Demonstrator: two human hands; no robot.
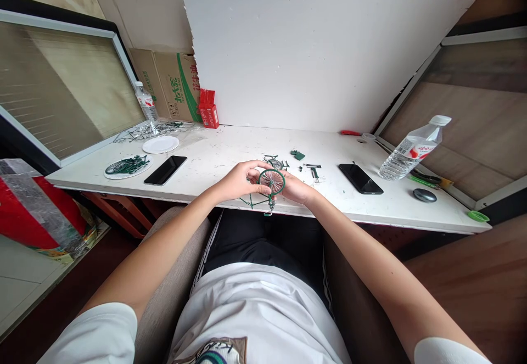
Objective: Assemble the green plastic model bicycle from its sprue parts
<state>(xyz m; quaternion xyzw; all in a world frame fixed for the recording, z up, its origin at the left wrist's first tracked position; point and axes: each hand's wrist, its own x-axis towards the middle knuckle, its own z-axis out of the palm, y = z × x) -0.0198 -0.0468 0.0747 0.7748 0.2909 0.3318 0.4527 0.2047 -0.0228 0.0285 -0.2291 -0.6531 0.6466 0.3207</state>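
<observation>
Over the table's front edge, both my hands hold a small green model bicycle (272,182), its spoked wheel facing me. My left hand (242,180) pinches it from the left, thumb and fingers at the wheel's rim. From the right my right hand (295,188) grips it, its fingers partly hidden behind the wheel. A thin green frame and a pedal hang below the hands. Just behind them lies another green wheeled piece (275,162). Small green parts (298,155) and dark bar-shaped pieces (314,173) are scattered to the right.
A black phone (166,170) and a plate of green parts (127,167) lie left, near a white plate (160,144). On the right are another phone (360,178), a tilted water bottle (415,149) and a green cap (478,216). A white board (321,56) stands behind.
</observation>
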